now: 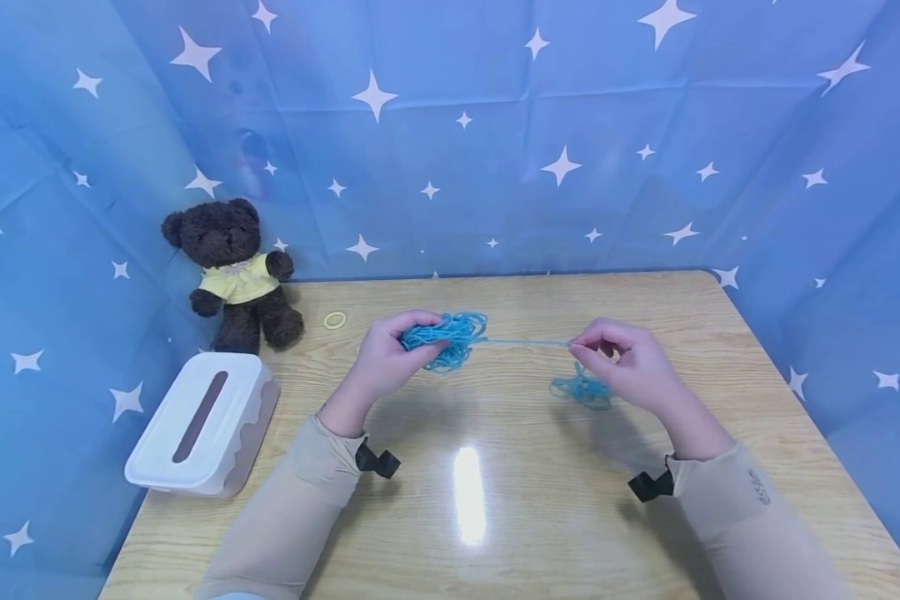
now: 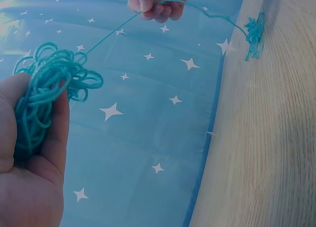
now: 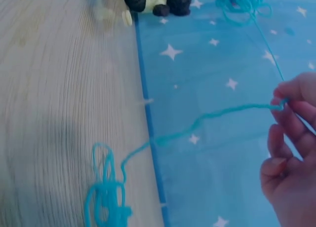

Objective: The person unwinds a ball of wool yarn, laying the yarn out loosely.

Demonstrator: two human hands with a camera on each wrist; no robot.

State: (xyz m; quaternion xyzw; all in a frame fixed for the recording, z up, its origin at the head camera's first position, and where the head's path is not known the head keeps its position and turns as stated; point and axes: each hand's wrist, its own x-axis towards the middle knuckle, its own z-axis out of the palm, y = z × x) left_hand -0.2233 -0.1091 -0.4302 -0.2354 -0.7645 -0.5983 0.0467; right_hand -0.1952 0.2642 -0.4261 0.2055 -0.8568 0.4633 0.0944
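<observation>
A looped bundle of turquoise yarn (image 1: 461, 333) is gripped between the thumb and fingers of my left hand (image 1: 390, 354), above the middle of the table. From it one taut strand (image 1: 525, 341) runs across to my right hand (image 1: 630, 362), which pinches it between thumb and fingertips. Past that pinch, the strand (image 3: 212, 114) hangs slack down to a small loose heap of the same yarn (image 3: 107, 202) lying on the table. In the left wrist view the bundle (image 2: 54, 84) shows many loops sticking out beyond the fingers.
A dark brown teddy bear (image 1: 240, 283) in a yellow shirt sits at the table's back left. In front of it stands a white lidded box (image 1: 195, 425) with a slot. A pale yellow ring (image 1: 335, 320) lies on the wooden table (image 1: 540, 517). Blue star-patterned cloth (image 1: 465, 183) hangs behind.
</observation>
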